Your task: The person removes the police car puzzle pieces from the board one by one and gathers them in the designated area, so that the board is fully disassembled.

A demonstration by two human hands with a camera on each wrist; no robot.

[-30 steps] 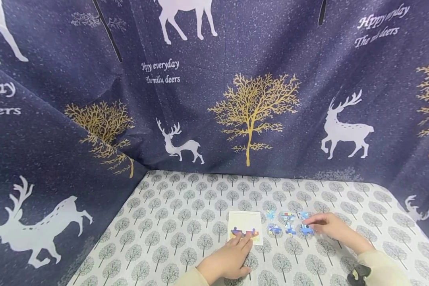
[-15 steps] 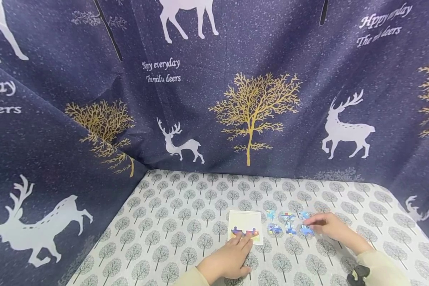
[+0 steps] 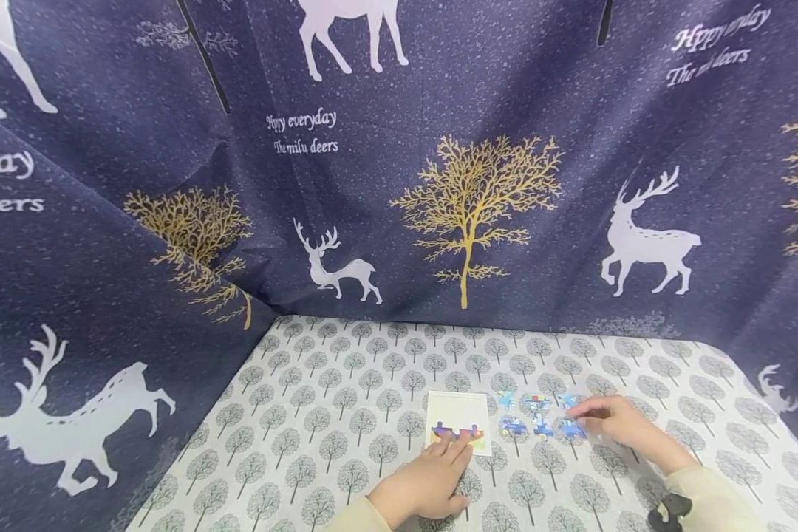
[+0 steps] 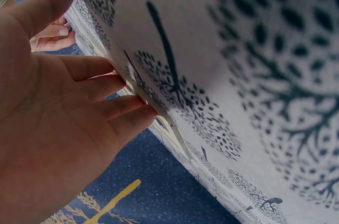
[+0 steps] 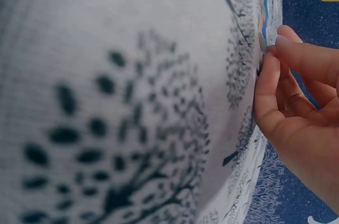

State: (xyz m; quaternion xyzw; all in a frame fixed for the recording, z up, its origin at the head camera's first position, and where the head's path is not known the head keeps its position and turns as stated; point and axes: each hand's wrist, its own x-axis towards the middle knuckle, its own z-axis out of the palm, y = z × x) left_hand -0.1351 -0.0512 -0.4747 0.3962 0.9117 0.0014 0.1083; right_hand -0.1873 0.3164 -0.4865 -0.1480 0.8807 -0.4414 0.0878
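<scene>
A square white puzzle frame (image 3: 457,411) lies flat on the cloth, its lower part filled with purple, orange and yellow puzzle pieces (image 3: 442,430). Across its near edge rests my left hand (image 3: 432,480), fingers straight; the left wrist view shows their tips on the frame's edge (image 4: 175,134). Right of the frame lie several loose, mostly blue puzzle pieces (image 3: 541,425). My right hand (image 3: 615,425) is at their right end, thumb and index tips close together beside a blue puzzle piece (image 3: 574,428). Whether these tips pinch a piece is hidden in both views.
A white cloth (image 3: 332,421) with grey tree prints covers the table. Behind and to the left hangs a dark blue curtain (image 3: 399,207) with deer and golden trees. On the right sleeve sits a small black object (image 3: 668,511).
Both hands keep almost the same places. The right fingertips shift very slightly at the rightmost blue puzzle pieces, and the whole head view drifts a little.
</scene>
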